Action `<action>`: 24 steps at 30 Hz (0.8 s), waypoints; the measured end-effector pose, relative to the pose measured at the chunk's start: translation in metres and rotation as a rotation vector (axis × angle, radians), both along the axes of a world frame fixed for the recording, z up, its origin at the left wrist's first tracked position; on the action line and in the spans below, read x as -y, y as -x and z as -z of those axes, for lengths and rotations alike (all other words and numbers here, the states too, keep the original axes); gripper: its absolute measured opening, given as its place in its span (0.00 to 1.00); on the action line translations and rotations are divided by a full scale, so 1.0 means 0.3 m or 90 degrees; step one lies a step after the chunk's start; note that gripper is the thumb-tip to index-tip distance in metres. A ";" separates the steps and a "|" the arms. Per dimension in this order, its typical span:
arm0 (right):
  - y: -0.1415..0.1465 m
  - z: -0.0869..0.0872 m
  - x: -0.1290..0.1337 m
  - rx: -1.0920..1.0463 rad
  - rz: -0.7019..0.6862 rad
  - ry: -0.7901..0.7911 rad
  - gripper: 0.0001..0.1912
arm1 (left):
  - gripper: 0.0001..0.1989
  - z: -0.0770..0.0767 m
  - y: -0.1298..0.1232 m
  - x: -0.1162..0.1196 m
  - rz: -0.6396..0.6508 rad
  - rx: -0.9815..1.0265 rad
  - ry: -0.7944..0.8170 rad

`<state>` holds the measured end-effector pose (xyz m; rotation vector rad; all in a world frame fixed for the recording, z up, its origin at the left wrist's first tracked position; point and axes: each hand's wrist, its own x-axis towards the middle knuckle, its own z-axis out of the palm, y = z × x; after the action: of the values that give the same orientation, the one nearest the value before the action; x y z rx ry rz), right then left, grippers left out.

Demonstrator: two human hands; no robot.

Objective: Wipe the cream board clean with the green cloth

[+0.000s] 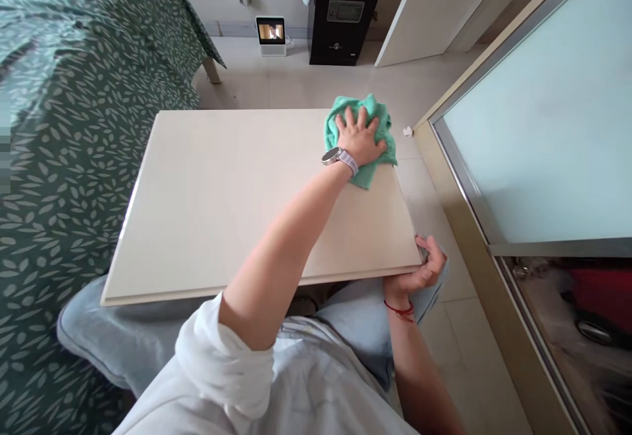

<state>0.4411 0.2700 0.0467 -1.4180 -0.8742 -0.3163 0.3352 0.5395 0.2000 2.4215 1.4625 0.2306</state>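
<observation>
A cream-white rectangular panel (212,191) lies across my lap. My left hand (359,137) rests palm down near its far right corner, with the fingers spread over a green cloth (363,177). The cloth is bunched beneath the palm and hangs a little past the panel's right edge. At the near right corner, my right hand (427,267) grips the panel's edge from the side, fingers curled around it. A watch circles my left wrist and a red string my right one. The panel's underside is hidden.
A bed with a green leaf-patterned cover (99,126) stands at the left. Ahead are a small screen device (271,35) on the floor and a black cabinet (336,33). On the right, a frosted sliding door (543,106) stands partly open beside stored things.
</observation>
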 end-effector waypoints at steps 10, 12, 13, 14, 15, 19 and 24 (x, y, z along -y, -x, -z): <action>-0.025 0.006 -0.001 0.021 0.018 0.034 0.36 | 0.38 0.000 0.046 0.101 0.157 -0.024 -0.019; -0.033 0.012 -0.001 0.036 0.006 0.031 0.36 | 0.39 0.006 0.091 0.086 0.130 -0.010 -0.020; -0.036 0.014 -0.002 0.041 0.004 0.032 0.37 | 0.39 0.008 0.124 0.074 0.112 -0.009 -0.021; -0.038 0.015 -0.003 0.044 0.000 0.033 0.37 | 0.40 0.009 0.164 0.060 0.089 -0.012 -0.022; -0.039 0.016 -0.005 0.044 -0.002 0.031 0.37 | 0.40 0.009 0.211 0.045 0.062 -0.018 -0.026; -0.036 0.013 -0.016 0.029 -0.015 0.004 0.36 | 0.42 -0.001 0.465 -0.006 -0.062 -0.054 -0.033; -0.034 0.001 -0.022 0.005 0.003 0.056 0.41 | 0.47 -0.016 0.851 -0.004 -0.245 -0.064 -0.035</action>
<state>0.4513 0.2767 0.0465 -1.5006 -0.9001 -0.2905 0.0797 0.5407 0.2049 2.2002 1.9860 0.2376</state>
